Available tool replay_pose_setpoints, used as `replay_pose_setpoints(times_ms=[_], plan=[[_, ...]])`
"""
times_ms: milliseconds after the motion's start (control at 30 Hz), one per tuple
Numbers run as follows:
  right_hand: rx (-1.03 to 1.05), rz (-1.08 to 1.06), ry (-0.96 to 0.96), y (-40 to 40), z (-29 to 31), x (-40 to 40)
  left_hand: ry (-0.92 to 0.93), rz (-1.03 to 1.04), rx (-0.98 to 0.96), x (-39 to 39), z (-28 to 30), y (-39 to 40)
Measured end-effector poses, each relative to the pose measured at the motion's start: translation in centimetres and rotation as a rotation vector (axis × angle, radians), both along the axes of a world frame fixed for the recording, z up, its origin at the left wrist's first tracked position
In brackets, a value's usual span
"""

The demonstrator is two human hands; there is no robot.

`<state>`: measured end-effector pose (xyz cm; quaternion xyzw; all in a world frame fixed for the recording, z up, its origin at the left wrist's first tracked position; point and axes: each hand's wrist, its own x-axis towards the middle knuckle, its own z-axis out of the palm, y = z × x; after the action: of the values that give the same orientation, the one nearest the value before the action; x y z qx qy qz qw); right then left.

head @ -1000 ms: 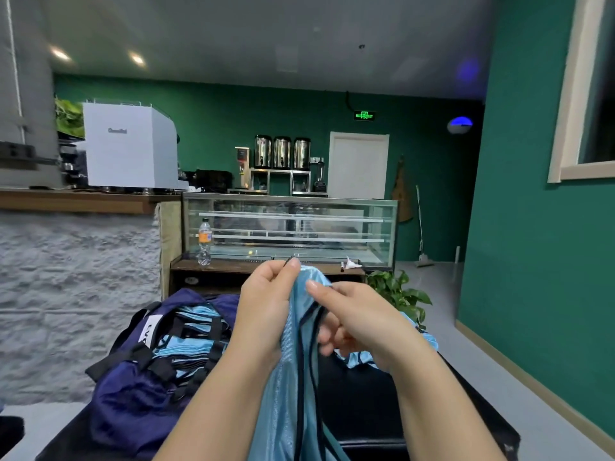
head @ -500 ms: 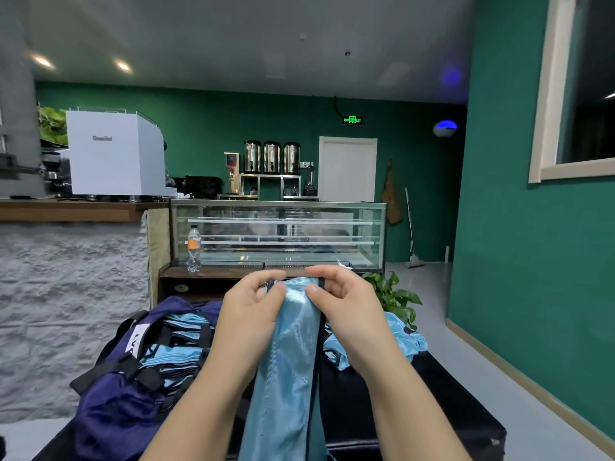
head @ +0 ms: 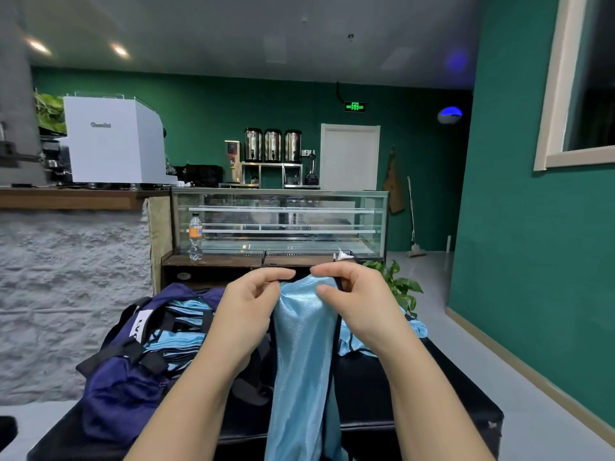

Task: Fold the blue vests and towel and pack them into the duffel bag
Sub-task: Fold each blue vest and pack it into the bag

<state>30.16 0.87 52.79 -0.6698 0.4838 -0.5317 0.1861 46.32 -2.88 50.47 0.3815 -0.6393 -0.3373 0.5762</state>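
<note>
I hold a light blue mesh vest [head: 304,344] with black trim up in front of me; it hangs down toward the bottom edge. My left hand [head: 248,311] pinches its top edge on the left, and my right hand [head: 357,302] pinches the top edge on the right. The navy duffel bag [head: 123,384] lies open on the black table [head: 432,404] at the left, with several folded blue pieces [head: 179,341] inside. More loose blue fabric [head: 412,331] lies on the table behind my right wrist.
A glass display case [head: 279,221] with a drink bottle [head: 195,236] stands just beyond the table. A potted plant [head: 397,284] sits at its right. A stone-faced counter [head: 66,287] is at the left, a green wall [head: 532,261] at the right.
My hands have moved apart along the vest's top edge, spreading it wider and flatter. The right hand shifted from beside the left to the right corner. The view tilted slightly.
</note>
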Motion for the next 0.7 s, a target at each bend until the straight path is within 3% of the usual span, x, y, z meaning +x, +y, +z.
replay_pose_setpoints(times_ms=[233,367,433,500,700], plan=[[-0.086,-0.123,0.205,-0.9,-0.1,-1.3,-0.305,-0.126,-0.009,0.6,-0.1,0.0],[-0.083,-0.198,0.37,-3.2,0.3,-2.0,-0.684,0.153,-0.168,0.4,1.4,-1.5],[-0.084,-0.271,0.43,-4.9,0.6,-1.7,-0.787,0.233,-0.244,0.0,2.5,-2.7],[-0.091,-0.324,0.418,-6.2,0.9,-1.7,-0.751,0.241,-0.236,-0.4,3.5,-4.0],[0.047,-0.175,-0.067,-7.1,4.2,-0.4,-0.411,0.237,-0.214,-1.7,6.2,-4.9]])
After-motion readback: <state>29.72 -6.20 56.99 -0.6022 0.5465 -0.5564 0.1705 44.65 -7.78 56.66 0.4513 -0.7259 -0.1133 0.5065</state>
